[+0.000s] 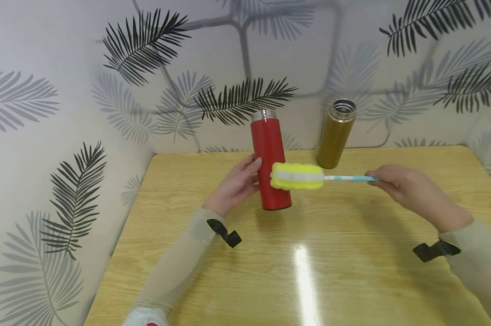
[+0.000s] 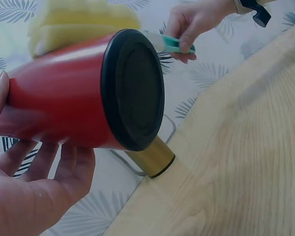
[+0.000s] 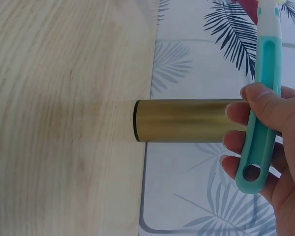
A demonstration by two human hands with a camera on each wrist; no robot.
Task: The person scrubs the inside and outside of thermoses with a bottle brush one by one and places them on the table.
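Observation:
My left hand (image 1: 236, 184) grips a red thermos flask (image 1: 268, 145) around its middle, raised above the table and slightly tilted. The flask has no lid, and its silver threaded neck shows at the top. In the left wrist view its black base (image 2: 136, 91) faces the camera. My right hand (image 1: 404, 188) holds a bottle brush by its teal handle (image 3: 265, 98), thumb on one side and fingers behind. The brush's yellow sponge head (image 1: 298, 176) points left and overlaps the flask's front in the head view.
A gold thermos flask (image 1: 336, 136) without a lid stands upright at the table's back edge, between the red flask and my right hand. The wooden table (image 1: 245, 271) meets a leaf-patterned wall covering (image 1: 213, 59) at the back and left.

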